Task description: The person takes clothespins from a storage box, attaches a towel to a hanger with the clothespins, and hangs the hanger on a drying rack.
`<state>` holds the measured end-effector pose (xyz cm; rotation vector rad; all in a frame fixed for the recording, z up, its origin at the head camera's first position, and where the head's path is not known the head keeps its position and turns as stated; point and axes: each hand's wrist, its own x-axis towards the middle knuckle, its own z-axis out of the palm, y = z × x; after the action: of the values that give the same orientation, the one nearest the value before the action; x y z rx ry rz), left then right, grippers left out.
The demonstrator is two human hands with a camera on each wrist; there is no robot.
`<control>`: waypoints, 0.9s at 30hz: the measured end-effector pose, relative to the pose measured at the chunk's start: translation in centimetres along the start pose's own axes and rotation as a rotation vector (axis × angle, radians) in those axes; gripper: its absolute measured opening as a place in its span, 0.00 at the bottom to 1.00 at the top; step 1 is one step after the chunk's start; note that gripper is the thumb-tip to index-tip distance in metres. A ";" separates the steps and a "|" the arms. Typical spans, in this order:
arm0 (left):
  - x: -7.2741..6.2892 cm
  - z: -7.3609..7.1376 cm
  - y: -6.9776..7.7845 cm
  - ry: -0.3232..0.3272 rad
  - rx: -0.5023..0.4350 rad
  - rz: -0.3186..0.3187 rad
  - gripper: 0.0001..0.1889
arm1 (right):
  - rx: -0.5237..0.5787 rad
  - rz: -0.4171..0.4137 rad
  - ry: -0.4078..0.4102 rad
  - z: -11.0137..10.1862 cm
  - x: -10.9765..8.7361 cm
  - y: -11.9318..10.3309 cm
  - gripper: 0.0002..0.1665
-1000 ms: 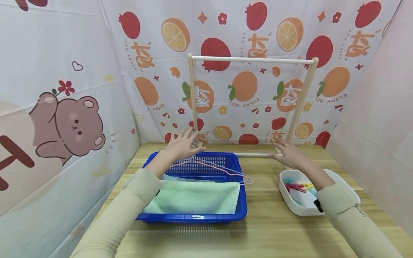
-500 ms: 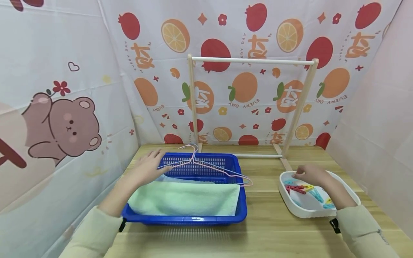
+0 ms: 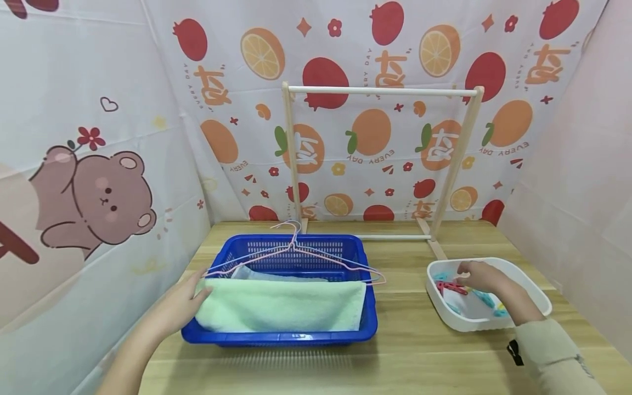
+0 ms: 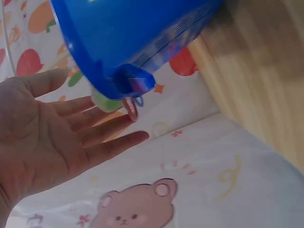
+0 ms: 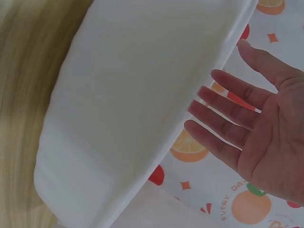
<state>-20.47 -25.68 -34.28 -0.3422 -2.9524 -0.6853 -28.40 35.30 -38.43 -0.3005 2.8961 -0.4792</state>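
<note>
My left hand [image 3: 180, 304] is at the left end of the blue basket [image 3: 371, 307], its fingertips close to a hanger's end and the corner of a pale green towel [image 3: 281, 307]. In the left wrist view the palm faces the camera, with the fingers of that left hand [image 4: 52, 133] extended beside the blue basket [image 4: 123, 38]. A pink hanger [image 3: 323, 255] and a blue one lie across the basket. Over the white tub [image 3: 535, 296] hovers my right hand [image 3: 486, 277], above red and blue clothespins [image 3: 451, 287]. The right wrist view has that right hand [image 5: 270, 133] with spread, relaxed fingers.
A wooden rack [image 3: 382, 90] with a white top rail stands at the back of the table [image 3: 395, 351]. Behind the green towel, a light blue cloth [image 3: 281, 276] lies in the basket. Printed curtains [image 3: 375, 131] enclose the table.
Both hands have come back from near the rack. The left moved left and down to the basket's end; the right went down to the tub of clothespins.
</note>
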 end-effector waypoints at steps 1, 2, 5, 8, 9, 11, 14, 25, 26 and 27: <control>-0.4 0.1 -0.3 0.010 -0.027 -0.022 0.29 | -0.002 0.004 0.001 0.1 0.1 0.1 0.21; -0.7 0.2 -0.6 0.019 -0.052 -0.046 0.30 | -0.005 0.002 0.002 0.2 0.2 0.2 0.21; -1.4 0.4 -1.1 0.057 -0.130 -0.109 0.34 | 0.001 0.019 0.001 0.4 0.5 0.5 0.22; -1.9 0.5 -1.6 0.072 -0.189 -0.163 0.37 | 0.008 0.022 0.002 0.7 0.7 0.6 0.23; -2.1 0.5 -1.7 0.059 -0.226 -0.183 0.38 | 0.013 0.023 0.001 0.7 0.8 0.7 0.22; -2.5 0.6 -2.0 0.017 -0.318 -0.231 0.40 | 0.014 0.018 0.000 0.9 0.9 0.7 0.22; -3.0 0.8 -2.3 -0.079 -0.518 -0.321 0.41 | 0.015 0.022 -0.013 0.8 1.0 0.7 0.23; -3.6 3.1 -4.4 -0.202 -0.987 -0.370 0.32 | -0.006 -0.007 -0.033 -0.4 2.3 0.5 0.22; -3.6 3.3 -4.5 -0.200 -1.003 -0.366 0.31 | -0.016 -0.018 -0.029 -0.5 2.4 0.6 0.21; -3.7 3.4 -4.6 -0.194 -1.018 -0.357 0.31 | -0.019 -0.013 -0.033 -0.5 2.5 0.6 0.20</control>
<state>-18.14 -28.93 -39.81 0.0878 -2.5624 -2.2751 -31.02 35.45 -38.53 -0.3267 2.8703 -0.4447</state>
